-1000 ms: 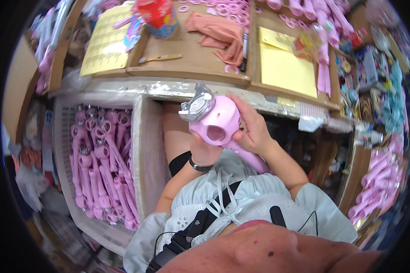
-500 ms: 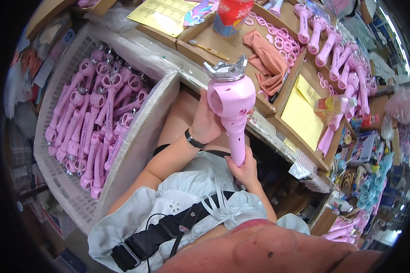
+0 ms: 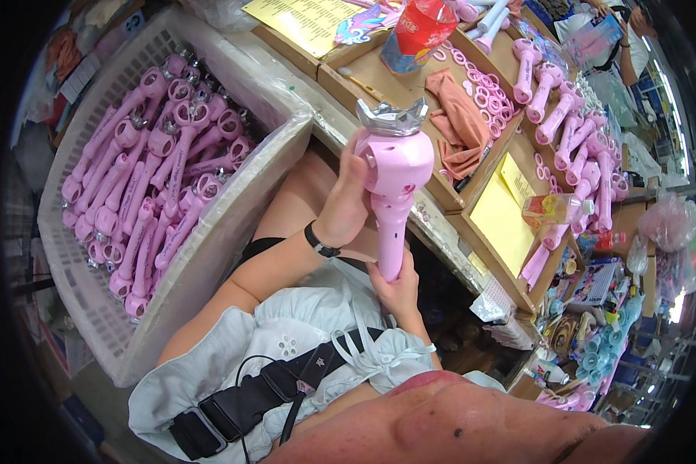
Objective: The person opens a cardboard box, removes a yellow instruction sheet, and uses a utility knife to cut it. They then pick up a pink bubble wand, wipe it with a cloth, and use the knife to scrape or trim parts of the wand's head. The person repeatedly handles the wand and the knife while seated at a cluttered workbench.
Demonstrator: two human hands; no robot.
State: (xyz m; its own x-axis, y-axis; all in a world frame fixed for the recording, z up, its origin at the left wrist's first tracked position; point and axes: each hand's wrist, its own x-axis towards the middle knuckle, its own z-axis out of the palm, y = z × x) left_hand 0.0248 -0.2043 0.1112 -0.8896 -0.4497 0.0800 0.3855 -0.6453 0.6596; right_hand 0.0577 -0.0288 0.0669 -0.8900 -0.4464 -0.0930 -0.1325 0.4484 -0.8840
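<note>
Above my lap I hold a pink toy wand point(image 3: 394, 174) upright, its round head topped by a silver crown point(image 3: 393, 118). My left hand point(image 3: 344, 205) is closed around the left side of the head, with some fingers hidden behind it. Lower down, my right hand point(image 3: 398, 290) grips the bottom end of the handle. A small dark slot and several small holes show on the side facing me. The round opening in the head is mostly turned away to the left, beside my left fingers.
Left of me, a white plastic-lined crate point(image 3: 267, 174) holds many similar wands point(image 3: 158, 166). Cardboard trays point(image 3: 452, 193) on the bench hold pink rings point(image 3: 483, 89), an orange-brown cloth point(image 3: 456, 127), a red container point(image 3: 417, 35), yellow paper point(image 3: 483, 220), a bottle point(image 3: 549, 209) and wands point(image 3: 553, 116). Another person point(image 3: 630, 50) is at far right.
The wand has turned in my hands, so its round opening faces further left. My left fingers now wrap higher around the head. The view has shifted slightly, and another person shows at far right.
</note>
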